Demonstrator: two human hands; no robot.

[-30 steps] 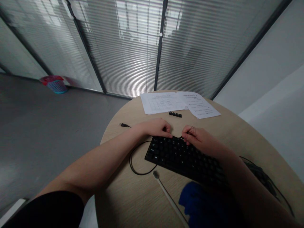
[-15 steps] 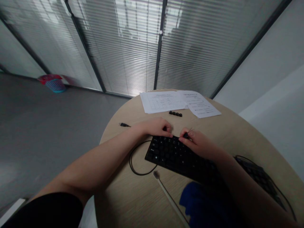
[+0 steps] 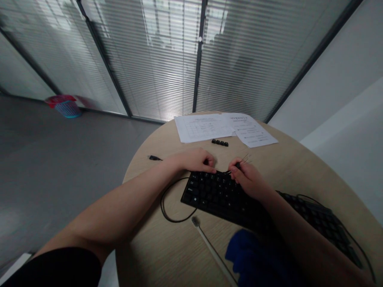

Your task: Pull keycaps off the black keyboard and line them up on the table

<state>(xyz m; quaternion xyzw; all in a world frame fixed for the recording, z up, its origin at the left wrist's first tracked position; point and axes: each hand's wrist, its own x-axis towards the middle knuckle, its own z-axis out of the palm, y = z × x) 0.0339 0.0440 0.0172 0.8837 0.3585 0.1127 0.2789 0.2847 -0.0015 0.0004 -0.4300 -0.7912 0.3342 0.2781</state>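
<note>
Keyboard [image 3: 209, 195], black, one — is lying on the table [image 3: 167, 255], its keys facing up; is probably weighing little, stiff and slick-shelled, the frame's edges offering the surest hold. Left hand [image 3: 197, 160]: is curling loosely, palm hidden, thumb resting at the keyboard's far edge. Right hand [image 3: 247, 177]: is pinching a small dark tool [image 3: 237, 164], thin wires pointing up — these likely bending easily, the dark body offering the better grip.
</note>
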